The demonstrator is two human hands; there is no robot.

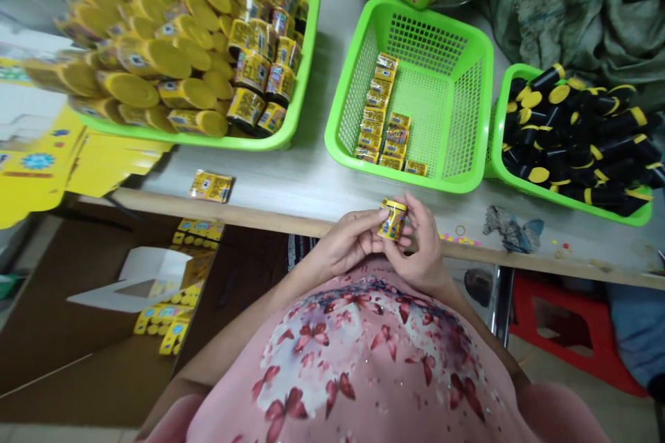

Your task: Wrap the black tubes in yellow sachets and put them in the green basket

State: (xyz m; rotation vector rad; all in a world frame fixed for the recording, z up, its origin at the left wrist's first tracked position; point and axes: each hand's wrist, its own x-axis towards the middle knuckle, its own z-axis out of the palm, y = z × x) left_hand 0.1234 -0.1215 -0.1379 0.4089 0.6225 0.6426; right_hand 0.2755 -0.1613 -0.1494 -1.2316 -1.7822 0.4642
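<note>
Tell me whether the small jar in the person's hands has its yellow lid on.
On: the yellow lid sits on top of the labelled jar, held between the left hand and right hand.

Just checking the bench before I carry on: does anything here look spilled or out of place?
A wrapped yellow packet lies alone on the table, outside the green plastic baskets where similar packets sit. Tiny pink and yellow bits are also scattered near the table's front edge, looking spilled.
</note>
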